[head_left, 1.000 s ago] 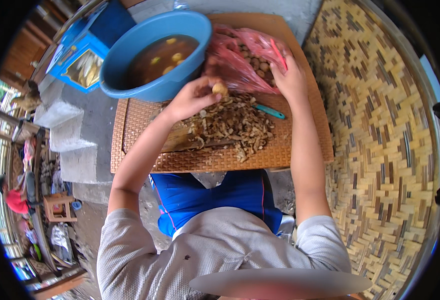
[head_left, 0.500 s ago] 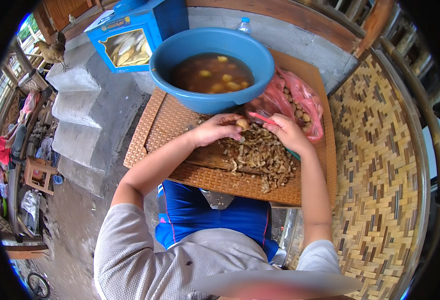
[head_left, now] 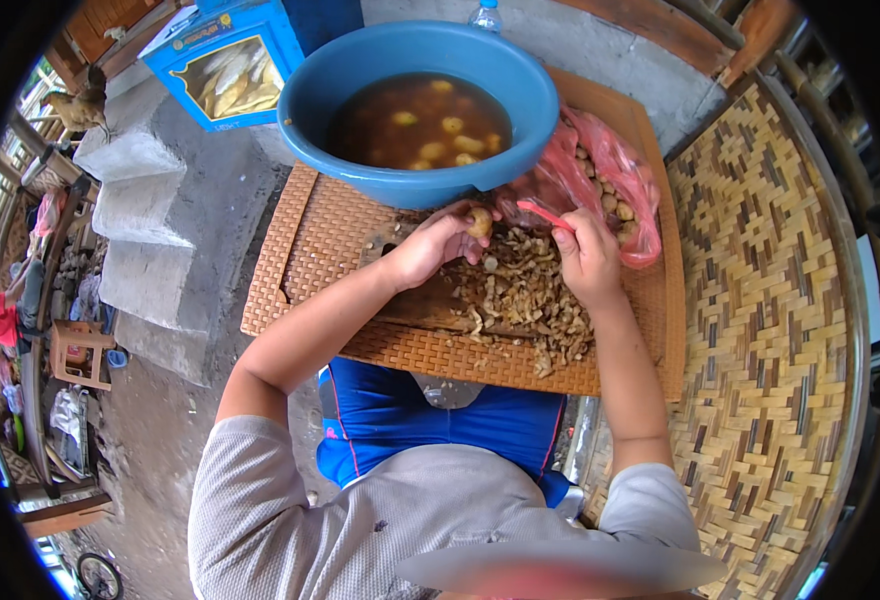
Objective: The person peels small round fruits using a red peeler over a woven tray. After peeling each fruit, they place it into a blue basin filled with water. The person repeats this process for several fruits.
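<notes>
My left hand (head_left: 438,243) is closed around a small, partly peeled potato (head_left: 479,223) just in front of the blue basin. To its right, my right hand (head_left: 589,258) grips a red-handled peeler (head_left: 544,214). A small gap separates the peeler's tip from the potato. Beneath both hands, a heap of brown and pale peelings (head_left: 525,290) is spread over a dark wooden board (head_left: 422,306) and the woven tabletop (head_left: 295,235). The blue basin (head_left: 415,186) holds brown water with several peeled potatoes (head_left: 433,151) in it.
A pink plastic bag (head_left: 643,215) of small unpeeled potatoes lies right of the basin. Behind stand a bottle (head_left: 485,17) and a blue box (head_left: 195,60). Concrete steps (head_left: 145,215) rise at left. A person (head_left: 0,305) in red sits far left, and a chicken (head_left: 78,108) stands nearby.
My right hand has drawn the peeler away to the right, widening its gap from the potato. The left hand has turned the potato slightly. The whole view has shifted a little.
</notes>
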{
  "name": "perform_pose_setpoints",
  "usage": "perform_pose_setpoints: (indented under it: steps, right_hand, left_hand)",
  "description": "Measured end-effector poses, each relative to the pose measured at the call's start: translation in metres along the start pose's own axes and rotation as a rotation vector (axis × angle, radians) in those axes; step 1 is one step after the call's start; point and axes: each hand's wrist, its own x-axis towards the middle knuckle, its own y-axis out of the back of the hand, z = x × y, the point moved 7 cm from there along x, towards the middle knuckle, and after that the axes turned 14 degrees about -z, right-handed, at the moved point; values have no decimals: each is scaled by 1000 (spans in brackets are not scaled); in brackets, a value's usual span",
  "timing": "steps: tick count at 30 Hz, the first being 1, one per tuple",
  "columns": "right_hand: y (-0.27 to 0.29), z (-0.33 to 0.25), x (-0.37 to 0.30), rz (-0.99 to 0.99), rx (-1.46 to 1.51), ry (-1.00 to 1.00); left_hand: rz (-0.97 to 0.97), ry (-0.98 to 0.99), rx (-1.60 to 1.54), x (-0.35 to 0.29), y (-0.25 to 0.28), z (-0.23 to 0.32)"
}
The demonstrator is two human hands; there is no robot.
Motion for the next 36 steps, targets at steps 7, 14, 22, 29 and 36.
perform_pose_setpoints:
  steps: [7,14,22,29,36]
  right_hand:
    - [-6,-2,1,-28,47,-47]
    - [-29,-2,-8,-122,653,-160]
    - [-35,0,-10,-189,510,-209]
    - [-55,10,-17,-267,765,-356]
    - [-48,-3,-12,-213,548,-279]
  left_hand:
    - [-32,-16,-61,2,-6,-1]
    - [44,37,12,-5,-11,-3]
    - [30,-4,53,-3,-9,9]
    - [82,53,47,-8,-11,2]
    - [16,61,116,-8,-17,5]
